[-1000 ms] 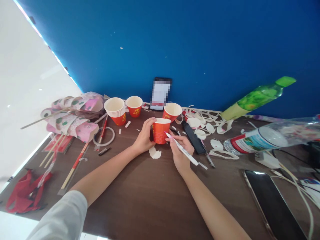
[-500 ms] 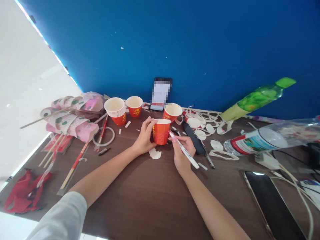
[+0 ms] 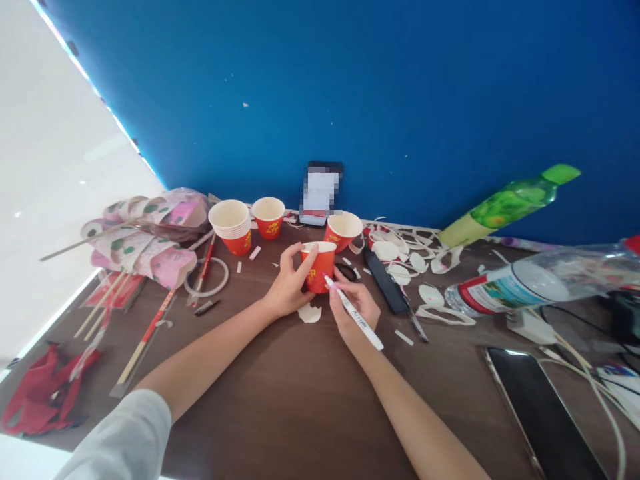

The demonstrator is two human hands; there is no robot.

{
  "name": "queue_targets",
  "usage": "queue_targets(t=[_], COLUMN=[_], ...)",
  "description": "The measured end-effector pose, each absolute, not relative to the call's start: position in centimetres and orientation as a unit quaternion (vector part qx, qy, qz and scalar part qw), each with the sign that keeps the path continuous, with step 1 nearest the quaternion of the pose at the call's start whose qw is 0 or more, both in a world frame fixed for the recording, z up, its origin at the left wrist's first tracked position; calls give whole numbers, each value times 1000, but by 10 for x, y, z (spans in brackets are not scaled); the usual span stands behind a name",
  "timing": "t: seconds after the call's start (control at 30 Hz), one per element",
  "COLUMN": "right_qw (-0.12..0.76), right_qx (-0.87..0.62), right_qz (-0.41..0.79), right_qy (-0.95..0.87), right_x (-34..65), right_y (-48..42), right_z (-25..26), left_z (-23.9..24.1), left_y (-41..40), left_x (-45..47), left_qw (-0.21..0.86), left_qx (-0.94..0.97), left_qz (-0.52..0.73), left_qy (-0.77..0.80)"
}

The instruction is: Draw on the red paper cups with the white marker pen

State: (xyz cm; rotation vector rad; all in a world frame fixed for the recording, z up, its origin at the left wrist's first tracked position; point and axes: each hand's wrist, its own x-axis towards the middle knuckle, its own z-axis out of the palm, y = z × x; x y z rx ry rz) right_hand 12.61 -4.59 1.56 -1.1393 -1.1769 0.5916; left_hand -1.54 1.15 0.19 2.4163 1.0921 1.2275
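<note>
Upright on the dark table stands a red paper cup (image 3: 320,269) with yellow print, its rim cut lower at the front than the white inside. My left hand (image 3: 291,283) grips the cup's left side, thumb across its front. Between the fingers of my right hand (image 3: 356,308) is a white acrylic marker (image 3: 357,317), its pink tip at the cup's right front. Just below the cup lies a torn white paper piece (image 3: 309,314). Behind it is another red paper cup (image 3: 343,231).
At the back left stand a stack of cups (image 3: 231,227) and a single cup (image 3: 269,217). A phone (image 3: 321,193) leans on the blue wall. Paper scraps (image 3: 395,250), a black knife-like tool (image 3: 387,283), bottles (image 3: 510,287) and a dark phone (image 3: 545,413) lie rightward; wrapped sticks (image 3: 145,333) lie left.
The held cup has turned, with more yellow print now facing me. My left thumb lies across its front. The marker and right hand have shifted left, with the tip now against the cup's front.
</note>
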Motion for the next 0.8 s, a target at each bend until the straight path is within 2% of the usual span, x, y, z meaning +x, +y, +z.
queue_targets(t=[0.57,0.8], right_qw=[646,650], right_qx=[-524,-506], right_qz=[294,243], right_qy=[-470,-512], right_x=[128,128], right_y=[-44,-46], right_z=[23,14], left_z=[2,6], left_y=[14,12], left_x=[-15,-15], left_qw=[98,104], left_qx=[825,819], left_qz=[427,429], left_qy=[359,365])
